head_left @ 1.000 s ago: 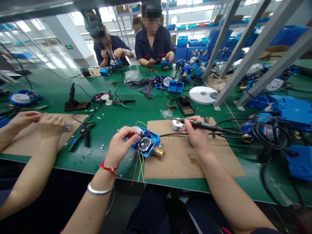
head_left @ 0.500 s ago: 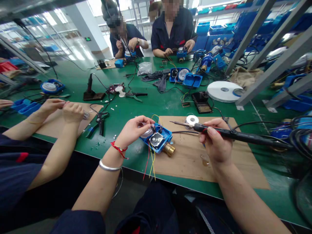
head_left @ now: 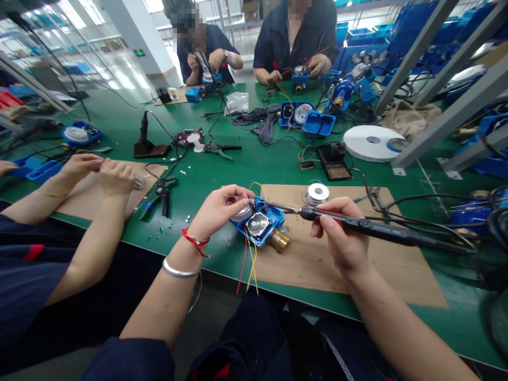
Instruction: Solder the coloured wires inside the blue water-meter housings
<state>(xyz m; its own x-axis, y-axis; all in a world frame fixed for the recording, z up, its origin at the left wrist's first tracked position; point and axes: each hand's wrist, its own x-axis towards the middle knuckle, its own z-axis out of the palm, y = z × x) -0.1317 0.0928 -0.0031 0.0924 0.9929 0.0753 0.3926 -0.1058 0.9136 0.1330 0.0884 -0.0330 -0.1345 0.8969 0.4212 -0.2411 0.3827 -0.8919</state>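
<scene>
In my right hand (head_left: 343, 235) is a black soldering iron (head_left: 357, 225), held like a pen. Its metal tip points left and reaches the upper edge of an open blue meter housing (head_left: 273, 214). My left hand (head_left: 222, 209) bends over the left side of that housing, thumb and forefinger closed in a pinch on thin wires by a round white part. What exactly sits between the fingertips is partly hidden. The housing holds a black-and-silver square part (head_left: 257, 226) and has a brass fitting (head_left: 280, 242) at its lower right. Red and yellow wires (head_left: 251, 267) hang toward the table edge.
Under the housing lies a cardboard sheet (head_left: 381, 264), with a solder spool (head_left: 317, 193) behind. A soldering stand (head_left: 335, 161) and white tape reel (head_left: 373, 143) stand farther back. Wire strippers (head_left: 162, 196) lie left, near a co-worker's hands (head_left: 117, 177). Two people sit opposite.
My right hand has moved the soldering iron left and slightly down, bringing its tip to the blue housing. My left hand keeps its pinch there. The view has shifted slightly.
</scene>
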